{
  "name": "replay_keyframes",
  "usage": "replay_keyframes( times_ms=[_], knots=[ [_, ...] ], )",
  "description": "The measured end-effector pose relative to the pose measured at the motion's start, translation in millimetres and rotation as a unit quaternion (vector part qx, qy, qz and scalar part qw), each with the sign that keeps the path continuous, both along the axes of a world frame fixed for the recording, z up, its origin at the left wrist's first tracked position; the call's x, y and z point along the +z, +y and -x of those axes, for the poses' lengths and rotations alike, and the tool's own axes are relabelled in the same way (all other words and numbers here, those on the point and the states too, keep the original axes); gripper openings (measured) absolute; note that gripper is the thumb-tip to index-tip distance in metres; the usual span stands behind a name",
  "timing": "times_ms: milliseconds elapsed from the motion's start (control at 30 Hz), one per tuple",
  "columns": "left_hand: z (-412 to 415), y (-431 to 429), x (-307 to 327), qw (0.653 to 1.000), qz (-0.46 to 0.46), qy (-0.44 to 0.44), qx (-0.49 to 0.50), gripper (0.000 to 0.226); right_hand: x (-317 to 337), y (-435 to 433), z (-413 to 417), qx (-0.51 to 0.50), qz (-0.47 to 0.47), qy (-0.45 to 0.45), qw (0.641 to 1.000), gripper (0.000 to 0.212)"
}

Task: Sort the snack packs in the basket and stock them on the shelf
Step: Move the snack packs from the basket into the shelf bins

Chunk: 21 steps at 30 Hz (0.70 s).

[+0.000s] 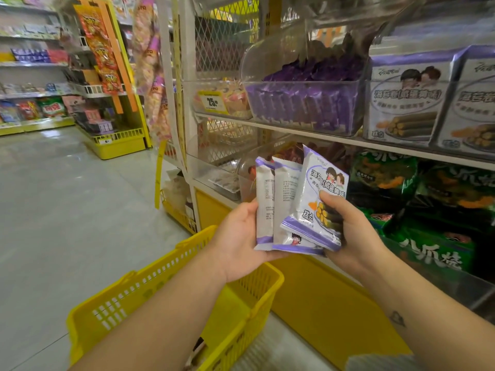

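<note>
Both hands, left hand (241, 236) and right hand (348, 231), grip three white-purple snack packs (294, 202) (fanned out). Yellow basket (166, 298) sits below, beside the shelf (321, 136).

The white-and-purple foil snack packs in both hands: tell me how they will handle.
The white-and-purple foil snack packs look light: three stay fanned between the left hand and right hand. Glossy film probably slides easily. They seem flexible, likely crushable.

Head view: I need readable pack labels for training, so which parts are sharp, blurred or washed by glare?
Head view: the front snack pack reads sharply; hanging snack strips at upper left are blurred; the clear bin shows hazy reflections; shelf lines bow from wide-angle distortion.
</note>
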<state>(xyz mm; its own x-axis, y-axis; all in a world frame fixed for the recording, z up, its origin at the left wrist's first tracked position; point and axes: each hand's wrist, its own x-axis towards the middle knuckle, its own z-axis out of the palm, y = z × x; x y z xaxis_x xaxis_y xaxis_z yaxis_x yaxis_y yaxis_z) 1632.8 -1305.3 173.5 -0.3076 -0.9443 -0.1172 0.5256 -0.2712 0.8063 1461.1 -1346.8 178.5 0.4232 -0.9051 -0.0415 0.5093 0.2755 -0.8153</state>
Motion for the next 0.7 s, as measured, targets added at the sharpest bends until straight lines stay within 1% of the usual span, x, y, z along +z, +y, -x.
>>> replay_keyframes(
  times_ms=[67, 200, 333, 400, 467, 533, 600, 633, 700],
  knots=[
    [0, 0, -1, 1.000, -0.013, 0.002, -0.009, 0.048, -2, -1, 1, -0.002, -0.004, 0.000, 1.000, 0.024],
    [-3, 2, 0, 0.999, -0.011, 0.009, -0.046, 0.053, -3, -1, 1, 0.012, 0.003, -0.011, 1.000, 0.019],
    [-6, -1, -1, 0.999, -0.051, 0.014, -0.006, 0.049, -1, 0, -1, 0.006, -0.001, -0.014, 1.000, 0.014],
    [-11, -2, -2, 0.998, -0.053, -0.026, 0.025, 0.054, 0, -2, 1, -0.005, -0.008, -0.013, 1.000, 0.012],
    [-17, -2, -3, 0.994, -0.047, -0.090, 0.049, 0.065, 0, -4, 3, -0.012, -0.015, -0.008, 1.000, 0.014],
    [-23, -2, -5, 0.989, -0.036, -0.134, 0.052, 0.070, -1, -5, 6, -0.011, -0.016, 0.003, 1.000, 0.016],
    [-27, -3, -5, 0.988, -0.018, -0.149, 0.036, 0.065, 0, -6, 8, -0.002, -0.006, 0.029, 1.000, 0.015],
    [-30, -3, -3, 0.987, -0.011, -0.156, 0.029, 0.061, 0, -7, 9, 0.000, 0.000, 0.042, 0.999, 0.017],
    [-38, -5, 0, 0.985, 0.002, -0.172, 0.023, 0.056, 2, -8, 13, -0.009, 0.012, 0.065, 0.998, 0.033]
  ],
)
